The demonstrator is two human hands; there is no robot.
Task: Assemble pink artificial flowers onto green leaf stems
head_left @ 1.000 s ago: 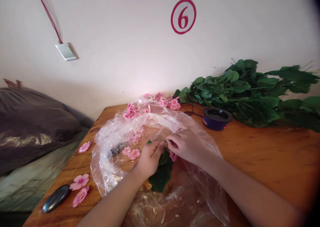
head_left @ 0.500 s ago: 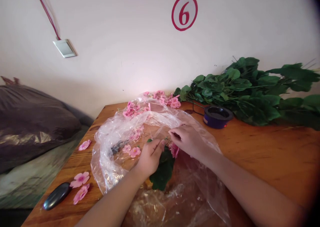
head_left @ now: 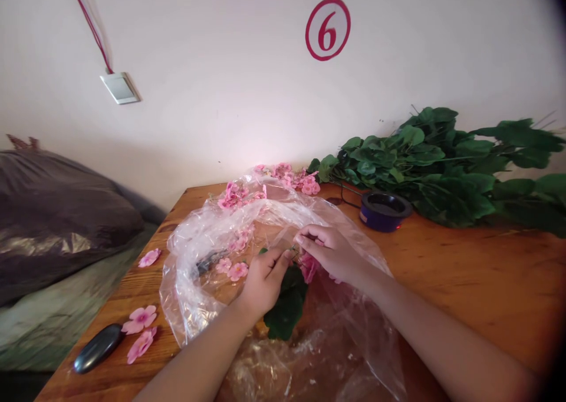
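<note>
My left hand (head_left: pixel 265 275) is closed in a pinch on the stem of an artificial flower sprig, whose large green leaf (head_left: pixel 287 302) hangs below the fingers. Close by on the right, my right hand (head_left: pixel 329 251) pinches at the top of the same stem, its thumb and forefinger together; what lies between those fingertips is too small to make out. A pink flower (head_left: pixel 308 267) hangs just under the right hand. Beneath both hands spreads a crumpled clear plastic bag (head_left: pixel 190 272), with loose pink blossoms (head_left: pixel 237 271) on it or seen through it.
Pink flower clusters (head_left: pixel 234 194) lie at the back of the wooden table (head_left: pixel 446 284). A dark blue round pot (head_left: pixel 384 210) with a cord and red light stands before a heap of green leaf stems (head_left: pixel 420 160). A black oval object (head_left: pixel 98 348) and pink petals (head_left: pixel 140 319) lie front left.
The right hand's thumb and forefinger have come together and shifted slightly left, onto the stem top by the left fingertips. The left hand keeps its hold. The camera view has tilted slightly.
</note>
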